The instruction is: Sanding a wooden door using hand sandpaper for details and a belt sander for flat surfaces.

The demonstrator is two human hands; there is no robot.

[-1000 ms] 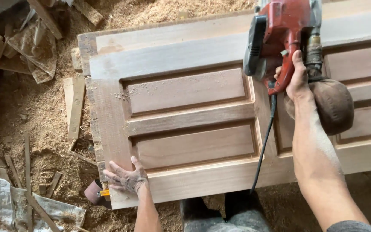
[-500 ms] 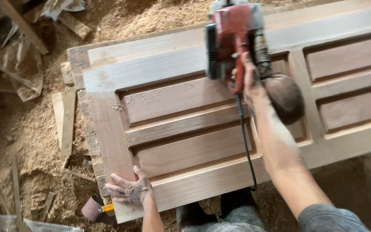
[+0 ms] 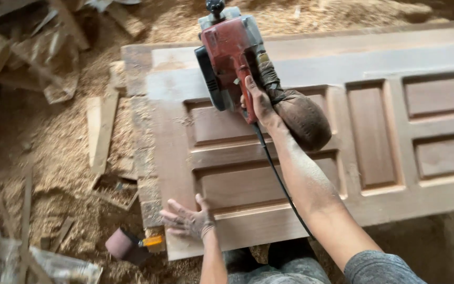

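Observation:
A panelled wooden door [image 3: 374,137] lies flat across the view, bare and dusty. My right hand [image 3: 258,102] grips the handle of a red belt sander [image 3: 226,58] held over the door's upper left part. A brown dust bag [image 3: 303,118] hangs from the sander beside my wrist, and its black cord [image 3: 277,173] runs down along my forearm. My left hand [image 3: 187,218] rests flat, fingers spread, on the door's near left corner.
Sawdust [image 3: 53,158] covers the floor around the door. Loose wood offcuts [image 3: 103,131] lie to the left. A small roll with a yellow handle [image 3: 132,244] lies on the floor by the door's near corner. Crumpled plastic sheet [image 3: 43,58] sits at upper left.
My right hand has carried the sander leftward along the door's top rail. The view has shifted so that more of the door's right side shows. My left hand stays on the corner.

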